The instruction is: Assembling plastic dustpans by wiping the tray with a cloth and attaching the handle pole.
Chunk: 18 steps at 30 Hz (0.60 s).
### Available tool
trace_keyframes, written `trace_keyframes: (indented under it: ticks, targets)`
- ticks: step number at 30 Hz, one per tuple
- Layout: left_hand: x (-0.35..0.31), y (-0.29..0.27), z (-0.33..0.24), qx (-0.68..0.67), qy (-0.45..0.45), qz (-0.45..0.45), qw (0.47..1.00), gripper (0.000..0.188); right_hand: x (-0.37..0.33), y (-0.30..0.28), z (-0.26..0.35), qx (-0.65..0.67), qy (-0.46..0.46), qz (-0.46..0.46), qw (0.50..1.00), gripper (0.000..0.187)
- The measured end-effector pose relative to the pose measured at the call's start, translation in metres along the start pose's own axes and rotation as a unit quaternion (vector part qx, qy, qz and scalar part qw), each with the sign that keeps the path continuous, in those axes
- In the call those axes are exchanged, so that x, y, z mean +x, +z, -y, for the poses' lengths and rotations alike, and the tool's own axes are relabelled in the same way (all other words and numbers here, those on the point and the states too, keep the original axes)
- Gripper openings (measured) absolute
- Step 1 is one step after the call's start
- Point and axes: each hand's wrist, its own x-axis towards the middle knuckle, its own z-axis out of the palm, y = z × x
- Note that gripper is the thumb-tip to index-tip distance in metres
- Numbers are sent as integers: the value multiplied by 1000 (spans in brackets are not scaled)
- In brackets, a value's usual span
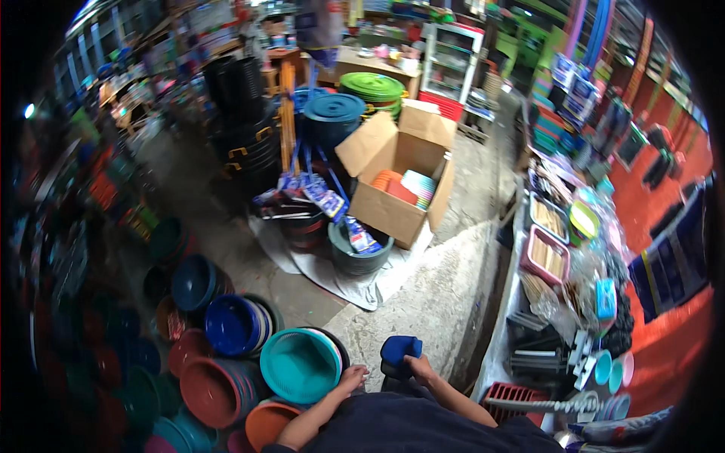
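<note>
My right hand (421,368) is closed on a squarish dark-blue object (400,350), whose exact kind I cannot make out. The object is held out in front of my body, above the concrete floor. My left hand (353,379) is beside the rim of a turquoise basin (299,365), its fingers partly bent and apart, with nothing visible in them. I cannot tell whether it touches the rim. The turquoise basin tops a stack, and an orange basin (270,424) lies under my left forearm.
More stacked basins, blue (232,325) and reddish (208,391), crowd the left. Ahead, an open cardboard box (389,211) holds colourful plastic ware, next to a dark tub (361,257) and lidded bins (332,113). A goods-laden table with a pink basket (545,255) runs along the right.
</note>
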Motion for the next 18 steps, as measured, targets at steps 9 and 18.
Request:
trace_keyframes:
  ticks: [9, 18]
  targets:
    - [89, 45, -99, 195, -35, 149, 969, 34, 8, -54, 40, 160, -4, -90, 983, 25]
    - [188, 116, -221, 140, -93, 97, 981, 40, 118, -134, 113, 249, 57, -89, 963, 22]
